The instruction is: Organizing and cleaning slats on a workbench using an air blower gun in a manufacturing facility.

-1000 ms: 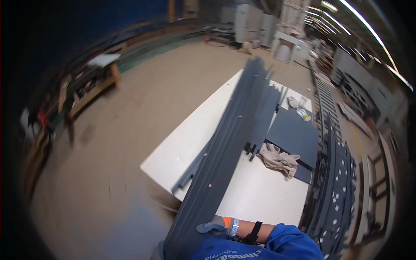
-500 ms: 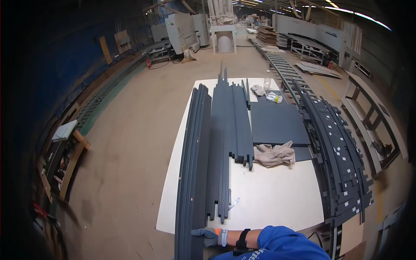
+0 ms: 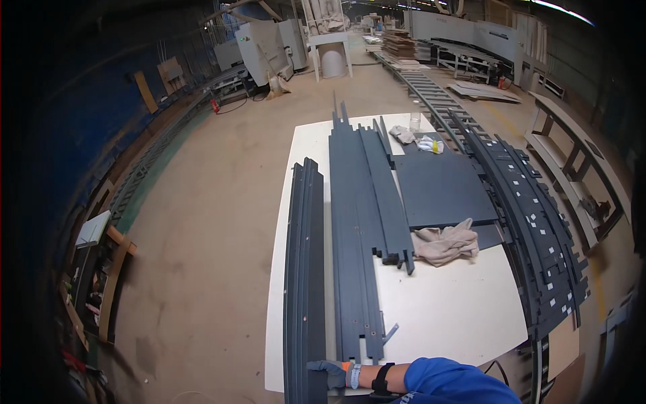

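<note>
A long stack of dark grey boards [image 3: 299,269] lies along the left edge of the white-topped table [image 3: 444,303], its near end running out of the picture below. At that near end my right hand [image 3: 328,372], in a grey glove with an orange cuff, grips the stack's right side, fingers bent over its edge. My left hand is out of view. Right beside the stack rests a second group of long dark strips [image 3: 353,236], apart from my hand. A small flat strip [image 3: 390,332] lies by their near end.
Right of the strips are a wide dark panel [image 3: 444,188] and a crumpled beige cloth [image 3: 447,244]. More cloths [image 3: 404,135] lie at the table's far end. Dark boards with white labels [image 3: 538,229] line the right side, near a roller conveyor [image 3: 431,97]. A shelf frame [image 3: 568,168] stands farther right.
The board stack has slid toward me along the table, its far end now nearer, with my right hand still on it. The whole view has shifted slightly.
</note>
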Action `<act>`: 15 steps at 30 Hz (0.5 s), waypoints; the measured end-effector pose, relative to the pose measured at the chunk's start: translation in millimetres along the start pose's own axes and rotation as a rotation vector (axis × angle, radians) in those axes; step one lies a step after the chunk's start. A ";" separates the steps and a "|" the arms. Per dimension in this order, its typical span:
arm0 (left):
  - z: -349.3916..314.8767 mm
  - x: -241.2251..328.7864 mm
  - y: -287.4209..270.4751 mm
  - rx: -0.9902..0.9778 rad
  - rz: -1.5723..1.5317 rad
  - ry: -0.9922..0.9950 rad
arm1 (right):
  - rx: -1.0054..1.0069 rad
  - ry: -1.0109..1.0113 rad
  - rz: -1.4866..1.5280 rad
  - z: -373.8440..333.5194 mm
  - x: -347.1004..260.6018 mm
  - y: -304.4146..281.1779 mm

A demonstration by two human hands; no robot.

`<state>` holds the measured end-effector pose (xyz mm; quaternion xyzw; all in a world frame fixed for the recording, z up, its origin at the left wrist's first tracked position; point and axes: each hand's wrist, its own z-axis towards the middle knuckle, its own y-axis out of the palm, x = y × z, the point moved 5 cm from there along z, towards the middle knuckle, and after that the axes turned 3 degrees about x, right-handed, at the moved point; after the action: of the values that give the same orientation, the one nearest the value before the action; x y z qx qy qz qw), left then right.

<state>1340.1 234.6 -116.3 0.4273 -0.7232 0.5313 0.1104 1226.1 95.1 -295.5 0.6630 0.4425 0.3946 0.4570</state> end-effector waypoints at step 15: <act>170.4 -10.4 8.5 -0.042 0.179 0.009 | 0.674 -0.399 -0.113 75.2 -126.8 -22.5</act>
<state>1390.4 93.4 -198.5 0.3559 -0.7691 0.5256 0.0747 1253.2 -40.1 -352.4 0.8143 0.4853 0.0648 0.3117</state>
